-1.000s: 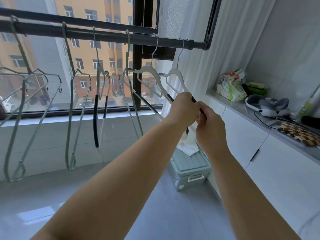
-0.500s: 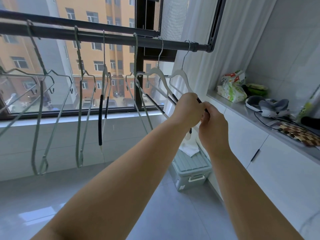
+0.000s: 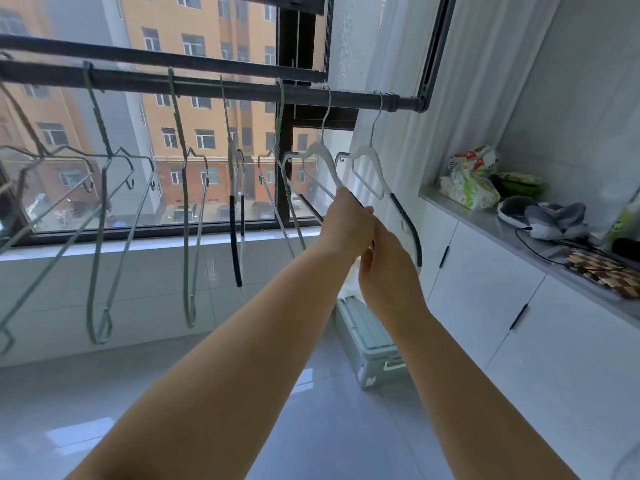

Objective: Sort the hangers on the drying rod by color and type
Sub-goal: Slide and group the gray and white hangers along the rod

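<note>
A dark drying rod [image 3: 214, 86] runs across the window. Several green wire hangers [image 3: 100, 237] hang along its left and middle. A white hanger with black grip sleeves [image 3: 234, 216] hangs edge-on between them. At the rod's right end hang two more white hangers. My left hand [image 3: 349, 220] is closed on the shoulder of the nearer white hanger [image 3: 320, 152]. My right hand [image 3: 384, 271] is closed just below it on the same hanger's lower arm. The far-right white hanger [image 3: 372, 168] hangs free, with its black sleeve showing beside my hands.
A white cabinet counter [image 3: 485, 216] on the right holds a snack bag [image 3: 467, 181], grey slippers [image 3: 540, 216], a cable and a checkered mat. A pale green lidded box [image 3: 367, 337] stands on the tiled floor below my hands. White curtains hang behind the rod's right end.
The view has swung left and up, so the rod and hangers sit further right in frame. Both hands have shifted left, off the far-right hanger, whose black sleeve is now uncovered.
</note>
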`<state>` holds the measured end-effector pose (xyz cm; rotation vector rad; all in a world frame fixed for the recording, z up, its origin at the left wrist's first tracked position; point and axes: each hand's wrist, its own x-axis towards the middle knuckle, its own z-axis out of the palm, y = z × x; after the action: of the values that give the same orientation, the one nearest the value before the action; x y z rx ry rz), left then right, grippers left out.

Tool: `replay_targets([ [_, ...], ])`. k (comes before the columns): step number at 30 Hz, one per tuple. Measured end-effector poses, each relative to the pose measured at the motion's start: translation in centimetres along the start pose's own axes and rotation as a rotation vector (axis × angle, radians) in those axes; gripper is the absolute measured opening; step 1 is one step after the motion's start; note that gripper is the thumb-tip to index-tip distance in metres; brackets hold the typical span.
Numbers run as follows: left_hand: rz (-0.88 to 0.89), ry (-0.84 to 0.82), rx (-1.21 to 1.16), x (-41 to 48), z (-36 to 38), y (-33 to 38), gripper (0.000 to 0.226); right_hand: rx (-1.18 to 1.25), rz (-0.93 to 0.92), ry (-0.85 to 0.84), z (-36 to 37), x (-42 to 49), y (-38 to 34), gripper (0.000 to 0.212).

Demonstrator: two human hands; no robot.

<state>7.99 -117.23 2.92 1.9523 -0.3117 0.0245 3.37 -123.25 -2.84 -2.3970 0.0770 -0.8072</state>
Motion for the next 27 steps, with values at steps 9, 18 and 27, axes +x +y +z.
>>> replay_targets([
  [9,-0.002,0.012,-0.011,0.3,0.8,-0.5,0.027,0.082,0.074,0.003,-0.1,0.0,0.1,0.045],
  [18,0.171,0.171,0.04,-0.7,-1.4,-0.3,0.039,-0.004,-0.204,0.255,-0.3,-0.9,-1.1,0.037],
  [27,-0.057,0.235,0.2,0.7,-5.8,-3.8,0.037,0.201,-0.064,-0.267,4.2,-3.0,-4.1,0.034],
])
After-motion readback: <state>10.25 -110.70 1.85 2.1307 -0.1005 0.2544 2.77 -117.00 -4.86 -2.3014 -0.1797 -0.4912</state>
